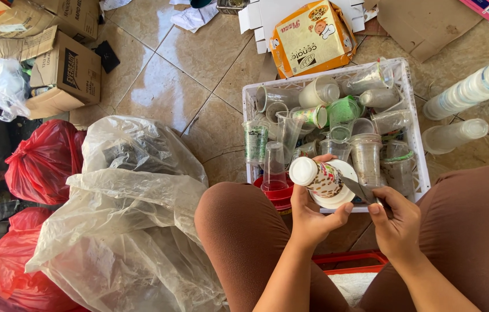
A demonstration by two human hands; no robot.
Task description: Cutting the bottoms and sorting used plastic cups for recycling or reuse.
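Left hand (312,215) grips spotted white cup (320,178) over white crate (421,167); right hand (396,222) holds knife (360,189) against it. Risk: blade slips toward left fingers, being so close.

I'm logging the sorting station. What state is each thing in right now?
Patterned cup: on its side, held in left hand.
Knife: in right hand, blade at the cup.
Crate: full of cups.
Clear bag: crumpled, partly filled.
Red bag: tied shut.
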